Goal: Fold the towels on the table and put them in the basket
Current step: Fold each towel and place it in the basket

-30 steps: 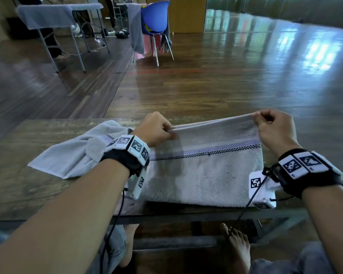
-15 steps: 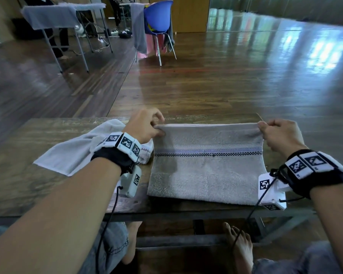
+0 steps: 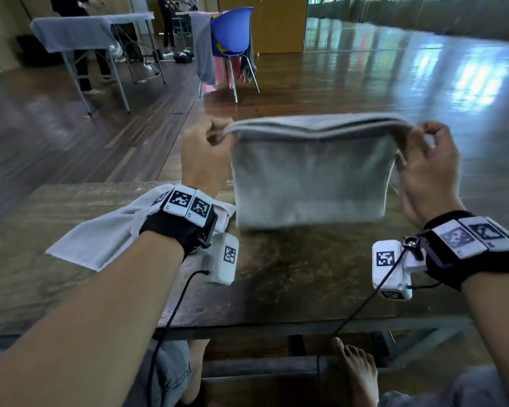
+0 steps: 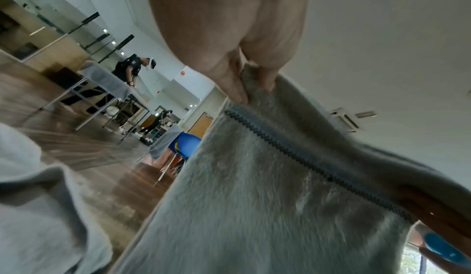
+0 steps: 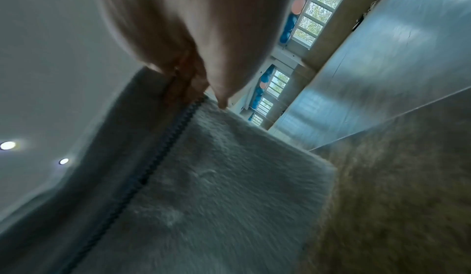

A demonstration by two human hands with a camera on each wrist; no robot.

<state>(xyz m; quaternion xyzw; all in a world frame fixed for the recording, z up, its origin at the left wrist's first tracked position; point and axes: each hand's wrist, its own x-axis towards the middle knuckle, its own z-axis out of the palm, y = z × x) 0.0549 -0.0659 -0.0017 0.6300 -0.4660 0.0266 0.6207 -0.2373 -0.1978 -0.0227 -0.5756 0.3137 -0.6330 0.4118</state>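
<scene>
Lifted off the bench (image 3: 276,289) since half a second ago, the folded grey towel (image 3: 309,183) now hangs between both hands: left hand (image 3: 202,160) and right hand (image 3: 425,171) each pinch an upper corner. Another fold probably follows. Second towel (image 3: 100,242) lies under the left wrist; no basket in view.

Black wristbands (image 3: 171,227), checkered white tags

Grey towel (image 3: 309,177), dark zigzag stripe (image 4: 305,163)

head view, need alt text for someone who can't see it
Both hands, left hand and right hand, pinch the top corners of a folded grey towel, holding it above a wooden table. A white towel lies crumpled at the left.
</scene>
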